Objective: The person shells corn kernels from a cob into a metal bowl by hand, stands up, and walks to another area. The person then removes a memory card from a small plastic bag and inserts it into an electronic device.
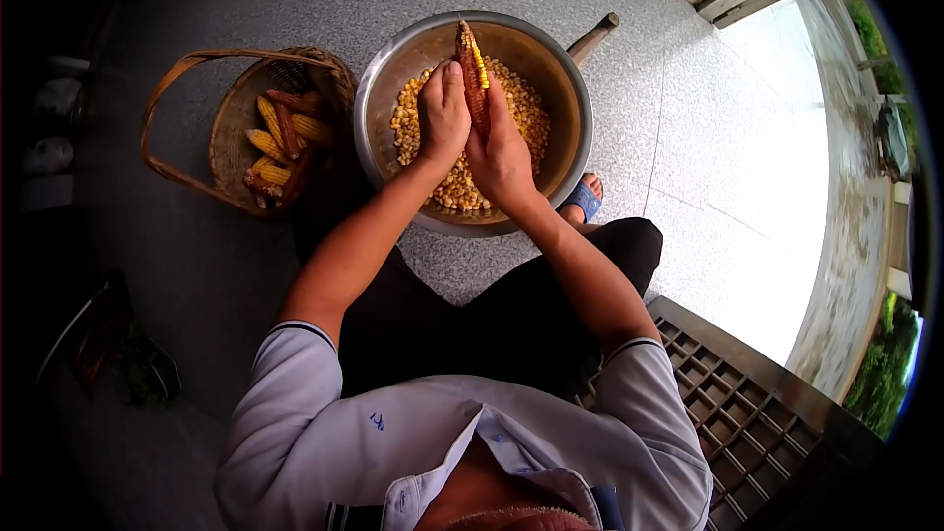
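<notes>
A partly shelled corn cob (471, 69) points away from me over the large metal basin (376, 138). Reddish bare cob shows on it beside a strip of yellow kernels. My right hand (501, 155) is wrapped around its lower part, the thumb side along the cob. On the other side, my left hand (444, 116) is closed against the cob, its thumb on top; its other fingers are partly hidden. Loose yellow corn kernels (462, 189) cover the basin's bottom beneath both hands.
Left of the basin stands a wicker basket (224, 143) with a tall handle, holding several corn cobs (265, 145). A wooden stick end (595, 36) juts out behind the basin's right rim. A foot in a blue slipper (586, 199) is close by. A lattice panel (733, 403) lies lower right.
</notes>
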Motion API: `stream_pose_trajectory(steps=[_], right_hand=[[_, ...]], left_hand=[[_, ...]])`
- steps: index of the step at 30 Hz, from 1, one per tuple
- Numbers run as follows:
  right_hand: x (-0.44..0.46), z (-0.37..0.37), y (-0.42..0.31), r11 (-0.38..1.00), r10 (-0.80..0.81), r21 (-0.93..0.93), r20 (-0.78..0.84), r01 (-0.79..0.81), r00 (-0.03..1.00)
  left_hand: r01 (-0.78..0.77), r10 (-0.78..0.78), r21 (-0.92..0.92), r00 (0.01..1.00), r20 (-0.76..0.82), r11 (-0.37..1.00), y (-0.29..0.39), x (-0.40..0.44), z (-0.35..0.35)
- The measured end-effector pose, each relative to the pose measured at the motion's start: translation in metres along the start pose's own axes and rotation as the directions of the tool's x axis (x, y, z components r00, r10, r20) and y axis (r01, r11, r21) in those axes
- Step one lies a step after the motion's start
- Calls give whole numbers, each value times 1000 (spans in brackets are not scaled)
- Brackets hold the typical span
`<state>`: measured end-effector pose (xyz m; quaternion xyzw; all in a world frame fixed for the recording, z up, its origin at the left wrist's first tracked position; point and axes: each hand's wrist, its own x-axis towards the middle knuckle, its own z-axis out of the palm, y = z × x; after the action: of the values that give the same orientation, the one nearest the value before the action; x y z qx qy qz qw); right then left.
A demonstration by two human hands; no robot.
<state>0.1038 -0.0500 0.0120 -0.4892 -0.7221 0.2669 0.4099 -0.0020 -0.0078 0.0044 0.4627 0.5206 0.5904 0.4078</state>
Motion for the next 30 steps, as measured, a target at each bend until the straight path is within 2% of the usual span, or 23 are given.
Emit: stream_pose_trajectory(steps=[2, 3, 5, 8, 10, 11, 12, 14, 16, 23, 25, 27, 30], right_hand=[[2, -5, -5, 998, 34, 51, 5, -34, 999], [4, -9, -9, 998, 63, 12, 2, -63, 998], [6, -13, -10, 995, 91, -27, -4, -91, 996], [9, -17, -10, 996, 58, -67, 17, -56, 998], [10, -20, -18, 1000, 24, -21, 75, -23, 997], [10, -18, -18, 1000, 25, -20, 76, -23, 997], [9, -15, -18, 999, -29, 29, 54, 27, 998], [8, -11, -15, 994, -81, 77, 29, 78, 996], [8, -9, -11, 989, -117, 98, 21, 114, 993], [8, -9, -8, 987, -126, 104, 51, 120, 991], [9, -3, 1, 974, -127, 189, 17, 121, 992], [8, -3, 3, 972, -98, 216, 17, 92, 995], [10, -8, -2, 971, -47, 235, 14, 42, 999]], left_hand=[[-4, 3, -66, 1000, -19, 998, 3, -2, 5], [-9, 4, -131, 999, -38, 991, 7, -3, 7], [6, -7, -136, 1000, 0, 991, 15, -6, 9], [39, -32, -139, 998, 51, 990, 12, -5, 9], [17, 3, -182, 994, 106, 983, 6, -4, 9], [-3, 8, -77, 998, 65, 997, 3, -4, 8], [-3, 8, -77, 998, 65, 997, 8, -6, 8], [58, -51, -163, 998, 44, 985, 17, -8, 9], [55, -43, -183, 997, 66, 982, 8, -6, 6], [83, -65, -211, 994, 89, 974, 4, -6, 4], [92, -71, -214, 992, 104, 973, -2, -5, 2], [84, -81, -69, 996, 41, 994, -5, -2, 0], [59, -64, -130, 997, -32, 990, 5, -4, 5]])
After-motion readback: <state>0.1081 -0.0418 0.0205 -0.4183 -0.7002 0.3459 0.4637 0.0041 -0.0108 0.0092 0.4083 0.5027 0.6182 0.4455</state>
